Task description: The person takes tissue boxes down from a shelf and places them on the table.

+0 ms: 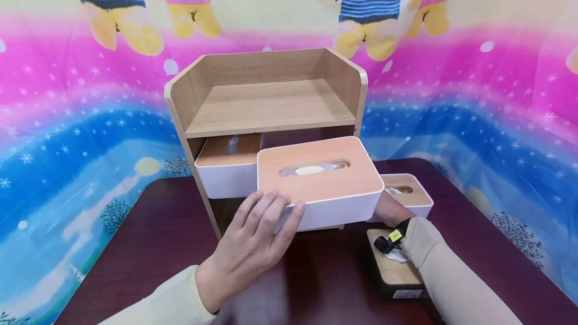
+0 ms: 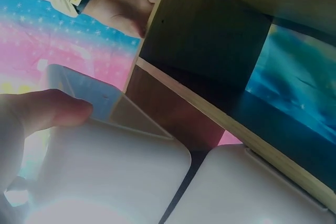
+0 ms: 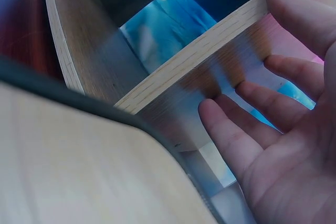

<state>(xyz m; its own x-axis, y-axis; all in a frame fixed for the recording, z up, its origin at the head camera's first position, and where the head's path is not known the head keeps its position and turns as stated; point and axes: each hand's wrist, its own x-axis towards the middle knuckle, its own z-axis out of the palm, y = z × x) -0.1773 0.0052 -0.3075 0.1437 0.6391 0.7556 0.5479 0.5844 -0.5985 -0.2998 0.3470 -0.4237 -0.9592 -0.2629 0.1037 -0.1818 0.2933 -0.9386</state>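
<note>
In the head view, my left hand [image 1: 255, 242] grips the near edge of a white tissue box [image 1: 334, 209] with a wood-tone lid, its fingers over the rim. The left wrist view shows its thumb [image 2: 63, 109] against the box's white underside. The box is tilted in front of a wooden shelf unit [image 1: 271, 107], overlapping the middle compartment. A second white tissue box [image 1: 228, 179] sits in that compartment's left half. My right hand [image 3: 294, 145], mostly hidden from the head view, touches the unit's outer right side with extended fingers, thumb at its front edge.
To the right of the unit is another white tissue box [image 1: 422, 199]. Nearer, under my right forearm, lies a black tissue box [image 1: 397, 272] with a wood-tone lid. All stand on a dark red table [image 1: 149, 245]. A printed fabric backdrop [image 1: 280, 19] hangs behind.
</note>
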